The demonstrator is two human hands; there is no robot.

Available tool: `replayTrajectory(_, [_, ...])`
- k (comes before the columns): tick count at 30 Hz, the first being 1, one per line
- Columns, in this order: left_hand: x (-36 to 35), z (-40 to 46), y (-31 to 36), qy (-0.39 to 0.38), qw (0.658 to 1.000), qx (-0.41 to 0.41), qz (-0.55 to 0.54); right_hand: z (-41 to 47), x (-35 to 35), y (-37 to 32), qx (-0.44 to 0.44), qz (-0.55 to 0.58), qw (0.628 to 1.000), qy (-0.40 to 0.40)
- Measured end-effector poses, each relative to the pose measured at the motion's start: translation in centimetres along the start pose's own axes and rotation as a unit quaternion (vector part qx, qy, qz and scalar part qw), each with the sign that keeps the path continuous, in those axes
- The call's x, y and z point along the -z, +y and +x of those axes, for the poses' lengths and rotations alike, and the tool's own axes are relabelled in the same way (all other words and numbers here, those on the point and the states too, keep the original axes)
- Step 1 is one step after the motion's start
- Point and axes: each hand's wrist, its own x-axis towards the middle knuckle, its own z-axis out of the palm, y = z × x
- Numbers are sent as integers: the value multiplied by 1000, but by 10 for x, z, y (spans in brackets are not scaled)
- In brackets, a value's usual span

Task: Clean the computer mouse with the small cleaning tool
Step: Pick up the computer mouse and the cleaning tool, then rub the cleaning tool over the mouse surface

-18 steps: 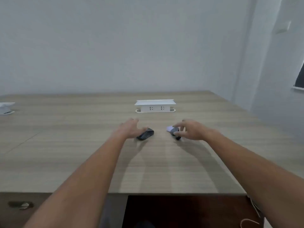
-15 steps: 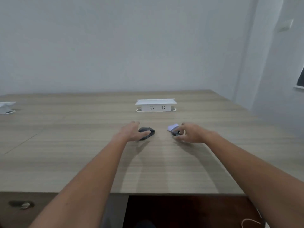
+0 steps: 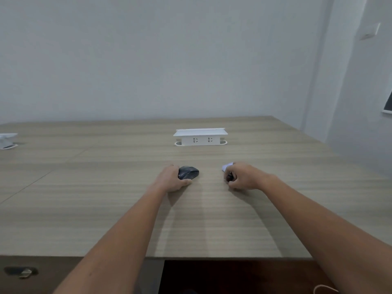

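A dark grey computer mouse (image 3: 188, 172) rests on the wooden table (image 3: 106, 198), a little left of centre. My left hand (image 3: 172, 178) wraps its left side, thumb along the near edge. My right hand (image 3: 241, 176) is curled around the small cleaning tool (image 3: 227, 167): a pale lilac tip sticks out past the fingers and a dark part shows below it. Most of the tool is hidden in the fist. The two hands are about a hand's width apart.
A white socket box (image 3: 200, 136) stands on the table behind the hands. Another white box (image 3: 6, 140) sits at the far left edge. The table's front edge runs below my forearms, with a drawer lock (image 3: 23, 272) under it at left.
My left hand has closed around the mouse. My right hand has curled shut over the cleaning tool, covering more of it. Both hands stay in the same spot on the table.
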Motion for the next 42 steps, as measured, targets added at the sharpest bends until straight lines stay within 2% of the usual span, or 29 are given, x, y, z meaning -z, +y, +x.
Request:
replayTrajectory(7, [2,6,-1,-22,999,-13,-43,12,14,1,-13,5,995,98])
replayTrajectory(12, [5,13,1,-87,993,-60,-53,14,30,2,-76,107,978,164])
replayTrajectory(17, [4,18,10,-142,983,-81,-82,15,33,-4,-100,266,945,160])
replayTrajectory(22, [4,21,13,-157,980,-87,-83,21,26,-3,-86,352,923,133])
replayTrajectory(25, [5,22,14,-164,979,-93,-82,24,25,-5,-82,283,952,81])
replayTrajectory(28, [4,24,13,-161,978,-100,-85,28,29,-8,-77,166,979,91])
replayTrajectory(30, [4,24,12,-165,976,-107,-92,30,32,-13,-66,175,976,111])
replayTrajectory(33, [3,25,12,-167,974,-114,-102,34,31,-18,-54,211,972,89])
replayTrajectory(35, [2,25,11,-167,973,-114,-109,37,28,-17,-56,161,982,84])
replayTrajectory(37, [2,25,11,-165,973,-117,-108,38,29,-19,-64,119,984,118])
replayTrajectory(39, [2,25,11,-165,973,-121,-106,38,30,-22,-66,162,975,136])
replayTrajectory(42, [2,26,10,-169,973,-113,-108,36,32,-26,-69,193,975,86])
